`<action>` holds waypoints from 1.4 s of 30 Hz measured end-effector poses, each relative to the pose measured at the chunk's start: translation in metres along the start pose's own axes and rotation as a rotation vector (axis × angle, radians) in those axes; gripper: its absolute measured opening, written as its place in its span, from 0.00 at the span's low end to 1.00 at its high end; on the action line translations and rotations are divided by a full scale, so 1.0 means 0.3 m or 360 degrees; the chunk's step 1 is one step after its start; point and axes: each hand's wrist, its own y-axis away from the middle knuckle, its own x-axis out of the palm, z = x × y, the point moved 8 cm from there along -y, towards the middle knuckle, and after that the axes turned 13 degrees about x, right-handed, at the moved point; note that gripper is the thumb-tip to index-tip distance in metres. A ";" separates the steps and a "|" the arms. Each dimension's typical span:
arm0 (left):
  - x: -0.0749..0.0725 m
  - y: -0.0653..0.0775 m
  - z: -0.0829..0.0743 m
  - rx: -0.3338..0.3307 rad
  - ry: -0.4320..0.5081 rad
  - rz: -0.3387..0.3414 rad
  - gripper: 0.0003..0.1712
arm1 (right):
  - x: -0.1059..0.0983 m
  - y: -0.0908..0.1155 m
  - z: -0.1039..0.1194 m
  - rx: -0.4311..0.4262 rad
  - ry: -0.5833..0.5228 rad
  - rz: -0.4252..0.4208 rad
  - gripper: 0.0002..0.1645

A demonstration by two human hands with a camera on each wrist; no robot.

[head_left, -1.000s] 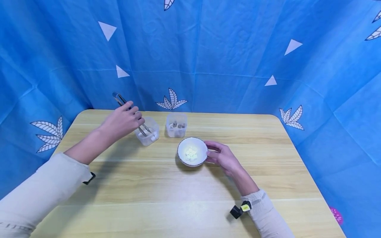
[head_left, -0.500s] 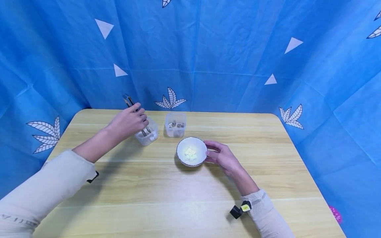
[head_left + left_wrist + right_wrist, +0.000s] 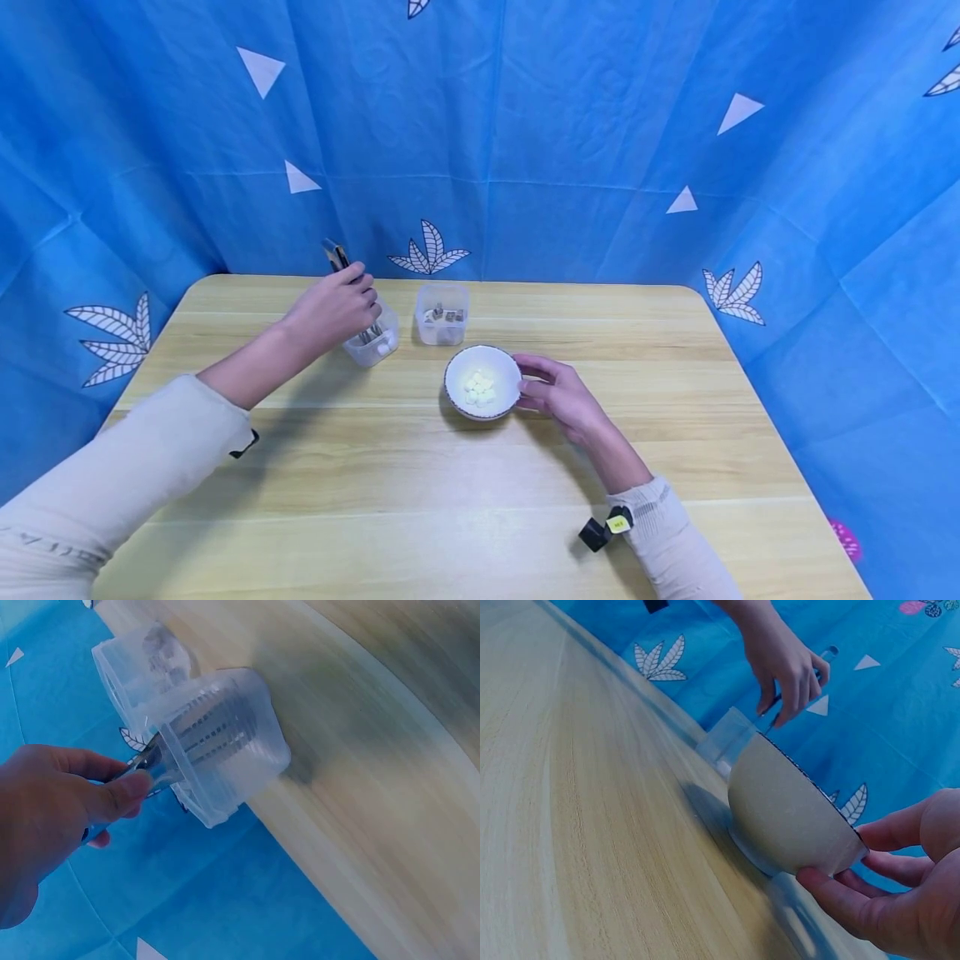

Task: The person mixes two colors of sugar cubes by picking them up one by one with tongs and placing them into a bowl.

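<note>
Left wrist view: the left hand [image 3: 64, 806] has its thumb and fingers curled round the tongs [image 3: 341, 257], pinching them with little gap between thumb and fingertips, and the grip sits well up from the tips, presumably so that the fingers stay out of the tub while the metal reaches down inside. The tips go into the left tub [image 3: 363, 356], a clear plastic box; its cloudy wall blurs them, so I cannot tell whether they have hold of anything. A white piece [image 3: 383, 349] lies in that tub, near the tips. The right hand [image 3: 907, 885] holds the bowl [image 3: 795, 810] by the side away from the tubs, fingers and thumb curved at its rim and outer wall, probably to steady it and leave the top uncovered. The bowl appears to stand upright on the table [image 3: 480, 517], between the right hand and the left tub and a little nearer the person than both tubs, which likely makes for a short reach across. Pale pieces [image 3: 480, 389] are gathered in the bottom of the bowl. Just beside the left tub, apart from it and touched by neither hand, is the right tub [image 3: 442, 336], holding a few small brownish bits [image 3: 452, 317], too small to name. Behind the table's far edge hangs a blue curtain [image 3: 600, 142] printed with leaves and triangles
</note>
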 end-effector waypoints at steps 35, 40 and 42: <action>-0.024 0.124 0.050 -0.0360 0.0117 -0.0228 0.09 | 0.007 0.009 0.010 -0.0026 0.0011 0.0005 0.30; -0.022 0.165 0.066 -0.0493 0.0187 -0.0267 0.11 | 0.007 0.013 0.011 -0.0035 0.0008 0.0008 0.31; -0.019 0.181 0.071 -0.0545 0.0233 -0.0285 0.12 | 0.008 0.015 0.011 -0.0035 0.0010 0.0012 0.31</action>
